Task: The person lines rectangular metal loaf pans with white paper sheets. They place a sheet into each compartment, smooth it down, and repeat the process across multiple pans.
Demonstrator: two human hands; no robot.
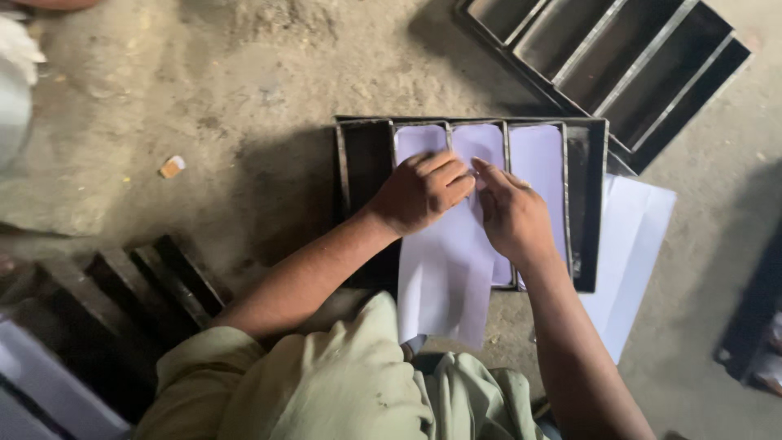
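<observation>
A dark metal tray (588,204) with several long slots lies on the dusty floor in front of me. White paper sheets (538,159) line three of its slots. My left hand (419,191) presses down on a sheet of paper (444,277) in a middle slot, fingers curled over it. My right hand (513,216) rests beside it on the same paper, forefinger stretched toward my left hand's fingertips. The sheet's near end hangs over the tray's front edge toward my lap.
A stack of loose white sheets (635,236) lies on the floor right of the tray. Another slotted metal tray (619,57) sits at the back right, and one more (138,293) at the left near my knee. A small scrap (171,166) lies on the floor.
</observation>
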